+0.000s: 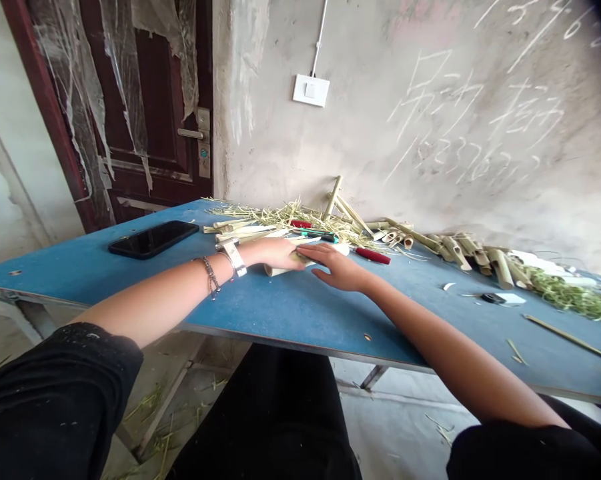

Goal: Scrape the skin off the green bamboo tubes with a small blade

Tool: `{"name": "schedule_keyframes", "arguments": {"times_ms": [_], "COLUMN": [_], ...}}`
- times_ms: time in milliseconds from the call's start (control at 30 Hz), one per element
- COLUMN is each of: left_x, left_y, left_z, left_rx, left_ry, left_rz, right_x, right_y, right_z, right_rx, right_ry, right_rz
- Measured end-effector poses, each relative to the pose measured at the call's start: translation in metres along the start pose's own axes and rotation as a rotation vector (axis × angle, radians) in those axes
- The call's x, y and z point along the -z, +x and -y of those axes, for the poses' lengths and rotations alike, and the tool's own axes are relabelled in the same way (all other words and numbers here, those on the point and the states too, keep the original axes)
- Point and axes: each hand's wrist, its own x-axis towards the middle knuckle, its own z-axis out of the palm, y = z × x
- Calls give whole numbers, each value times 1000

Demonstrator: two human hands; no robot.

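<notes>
Hands [343,271] on bamboo [276,271], "6" [573,27] on wall [370,127]

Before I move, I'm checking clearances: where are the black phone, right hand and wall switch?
Black phone [154,240]: head view, upper face.
Right hand [339,269]: head view, its back.
Wall switch [311,90]: head view, rocker.

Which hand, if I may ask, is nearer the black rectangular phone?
The left hand, to the right of the black rectangular phone; the right hand is farther right.
</notes>
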Motion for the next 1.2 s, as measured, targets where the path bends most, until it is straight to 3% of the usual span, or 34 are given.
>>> {"name": "schedule_keyframes", "arguments": {"times_ms": [67, 200, 300, 500, 600, 667, 733, 833, 933, 1200], "left_x": [1, 3, 1, 13, 32, 44, 55, 65, 69, 56], "left_y": [0, -2, -1, 2, 2, 2, 2, 3, 3, 4], "left_z": [-3, -8, -8, -6, -6, -5, -3, 2, 6, 8], "left_rx": [19, 123, 144, 93, 136, 143, 111, 32, -2, -42], "left_ry": [13, 55, 53, -28, -215, -402, -563, -679, -709, -682], "left_rz": [73, 129, 154, 96, -10, -146, -313, -523, -640, -638], "right_x": [2, 4, 5, 20, 38, 49, 56, 56, 51, 50], "right_y": [1, -14, -25, -20, -21, -24, -28, -32, -31, -29], "right_z": [-1, -35, -55, -46, -42, -43, -46, -52, -55, -51], "right_rx": [10, -291, -414, -565, -640, -688, -726, -785, -790, -802], "right_ry": [-26, -241, -294, -366, -416, -442, -435, -386, -359, -319], "right_rz": [-3, 75, 92, 32, -224, -424, -516, -487, -458, -460]}}
